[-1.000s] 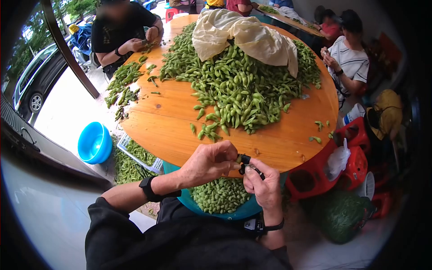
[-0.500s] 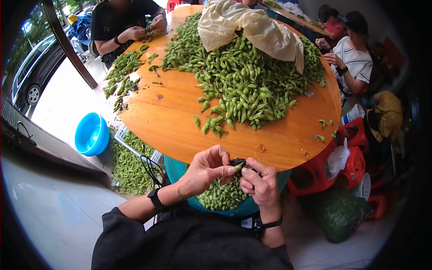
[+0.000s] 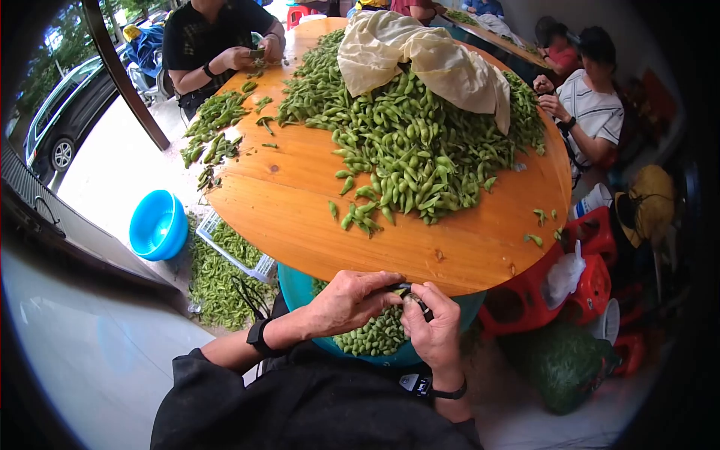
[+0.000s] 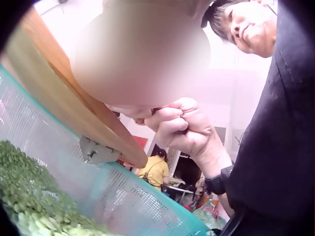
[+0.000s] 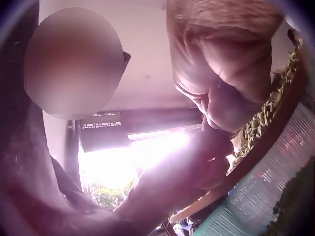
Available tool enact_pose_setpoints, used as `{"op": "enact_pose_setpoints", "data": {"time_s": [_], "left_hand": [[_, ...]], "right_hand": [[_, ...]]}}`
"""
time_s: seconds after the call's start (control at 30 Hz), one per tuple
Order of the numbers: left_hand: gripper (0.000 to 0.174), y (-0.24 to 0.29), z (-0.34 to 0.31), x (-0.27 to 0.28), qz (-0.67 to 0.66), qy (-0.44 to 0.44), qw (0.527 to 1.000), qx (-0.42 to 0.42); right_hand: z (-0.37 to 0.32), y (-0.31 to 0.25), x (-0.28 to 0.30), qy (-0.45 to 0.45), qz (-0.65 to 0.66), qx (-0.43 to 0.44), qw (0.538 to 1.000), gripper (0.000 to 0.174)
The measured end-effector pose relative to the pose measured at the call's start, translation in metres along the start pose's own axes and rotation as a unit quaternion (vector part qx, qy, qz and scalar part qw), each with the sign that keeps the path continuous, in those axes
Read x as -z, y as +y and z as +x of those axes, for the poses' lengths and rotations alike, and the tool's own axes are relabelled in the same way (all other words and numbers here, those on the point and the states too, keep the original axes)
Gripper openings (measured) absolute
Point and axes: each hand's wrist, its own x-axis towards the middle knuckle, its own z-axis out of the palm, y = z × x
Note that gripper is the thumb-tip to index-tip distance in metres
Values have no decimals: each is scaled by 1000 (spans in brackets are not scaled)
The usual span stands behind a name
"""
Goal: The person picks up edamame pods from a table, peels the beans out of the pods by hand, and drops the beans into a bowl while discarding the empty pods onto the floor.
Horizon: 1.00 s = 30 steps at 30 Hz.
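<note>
Low over the near table edge, my left hand pinches a small green pod between thumb and fingers. My right hand meets it there, its fingers curled and its thumb against the pod; black coverings show at the fingertips. Beneath the hands, green beans fill part of a teal basin. Beyond lies a large heap of pods on the table. The left wrist view shows my curled right hand; a blur covers much there. In the right wrist view, my right hand hides the pod.
A cream cloth covers the heap's top. Around the wooden table, two people work with their hands. On the floor at left are a blue basin and a white crate with pods; red stools stand at right.
Both hands have moved slightly lower in the head view and stay together. My left fingers, raised and bent half a second ago, now reach forward over the pod, which shows less.
</note>
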Motion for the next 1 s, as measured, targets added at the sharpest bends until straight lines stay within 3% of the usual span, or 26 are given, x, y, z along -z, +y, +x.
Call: {"op": "enact_pose_setpoints", "data": {"time_s": [0.07,0.13,0.2,0.37,0.53,0.6,0.63,0.67,0.73,0.8,0.87,0.93,0.97,1.0], "left_hand": [[24,6,-1,6,-48,-64,982,172],[25,9,0,4,-62,-70,978,186],[28,7,-2,-8,-204,-3,951,231],[39,9,-5,-23,-269,59,911,307],[43,1,-13,-23,-359,27,899,249],[46,15,-14,-17,-285,-9,941,185],[37,15,-13,-3,-214,-116,954,173],[37,14,-10,9,-214,-114,955,172],[27,13,1,31,5,-226,974,10],[21,7,18,48,136,-101,986,-8],[25,-12,42,61,289,-20,955,-58],[25,-37,57,72,333,-4,941,-55],[23,-44,61,76,341,-31,939,-38],[21,-46,64,78,349,-58,935,-22]], "right_hand": [[0,11,-4,25,-95,83,992,14],[2,7,-11,47,-150,115,981,15],[4,5,-21,124,-272,212,931,16],[-3,-2,-35,139,-312,187,921,14],[6,2,-3,99,-211,170,958,13],[-8,-11,27,95,-117,37,988,17],[-18,-18,49,80,-139,23,987,17],[-28,-24,74,65,-162,9,985,18],[-49,-26,129,-54,-298,10,953,20],[-62,-17,153,-9,-376,21,926,18],[-63,-12,160,19,-418,1,908,20],[-55,-4,154,92,-472,26,877,20],[-48,0,145,108,-454,66,882,20],[-42,-5,133,98,-425,30,899,20]]}}
